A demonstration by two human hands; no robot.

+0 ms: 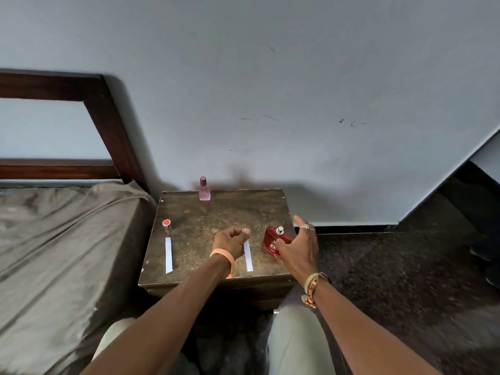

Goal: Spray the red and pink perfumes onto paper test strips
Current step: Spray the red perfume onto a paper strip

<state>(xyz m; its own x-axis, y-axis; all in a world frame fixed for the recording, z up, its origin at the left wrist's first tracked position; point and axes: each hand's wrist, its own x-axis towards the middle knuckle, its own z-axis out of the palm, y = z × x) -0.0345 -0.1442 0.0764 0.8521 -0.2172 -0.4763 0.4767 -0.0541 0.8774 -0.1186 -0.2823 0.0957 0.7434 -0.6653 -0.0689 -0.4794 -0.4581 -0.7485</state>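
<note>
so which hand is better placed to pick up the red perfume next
Right. The right hand is already wrapped around the red perfume bottle, while the left hand is fisted beside the paper strip.

Dim, even indoor lighting, no glare. Soft shadow on the wall [270,77] behind the wooden stand [221,212]. Wide-angle bending of straight lines toward the edges; slight overall softness, blurrier at the lower corners.
</note>
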